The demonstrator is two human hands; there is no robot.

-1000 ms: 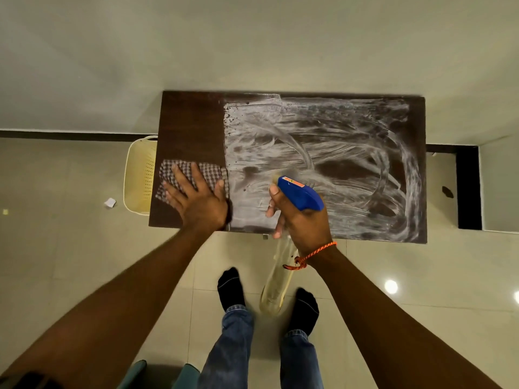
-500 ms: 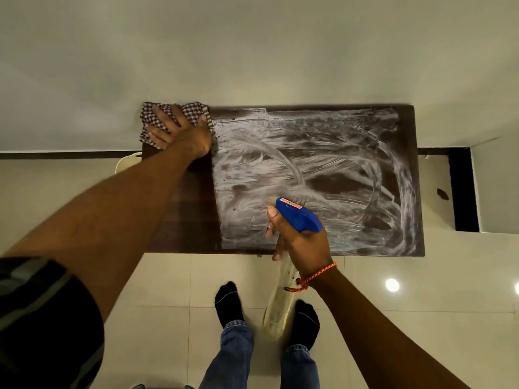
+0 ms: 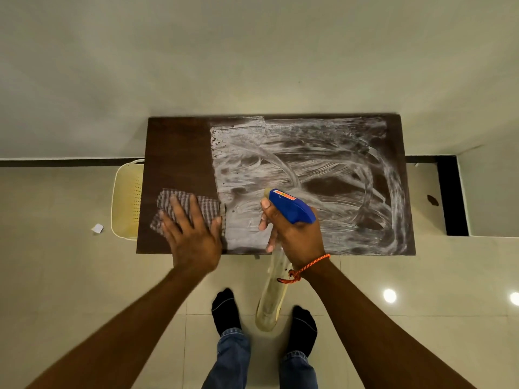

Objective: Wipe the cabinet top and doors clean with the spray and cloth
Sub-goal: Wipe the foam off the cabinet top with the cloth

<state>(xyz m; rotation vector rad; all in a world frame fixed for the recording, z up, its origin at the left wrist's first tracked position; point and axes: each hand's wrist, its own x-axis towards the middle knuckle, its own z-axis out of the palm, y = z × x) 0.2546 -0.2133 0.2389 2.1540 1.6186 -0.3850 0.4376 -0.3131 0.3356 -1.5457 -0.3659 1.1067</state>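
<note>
The dark brown cabinet top (image 3: 179, 153) lies below me against the wall. Its left strip is clean; the rest carries white smeared streaks (image 3: 323, 175). My left hand (image 3: 191, 237) presses flat on a checked cloth (image 3: 207, 210) at the front left, right at the edge of the white film. My right hand (image 3: 295, 237) grips a spray bottle (image 3: 290, 207) with a blue trigger head, held over the front middle of the top; its clear body hangs down past the front edge. The cabinet doors are hidden below the top.
A cream perforated basket (image 3: 126, 197) stands on the floor against the cabinet's left side, with a small white scrap (image 3: 97, 228) beside it. My socked feet (image 3: 226, 310) stand on the tiled floor. A dark gap (image 3: 452, 195) and wall corner lie to the right.
My left hand has drawn the cloth from the back left corner down to the front left of the top. The right hand with the bottle has barely moved.
</note>
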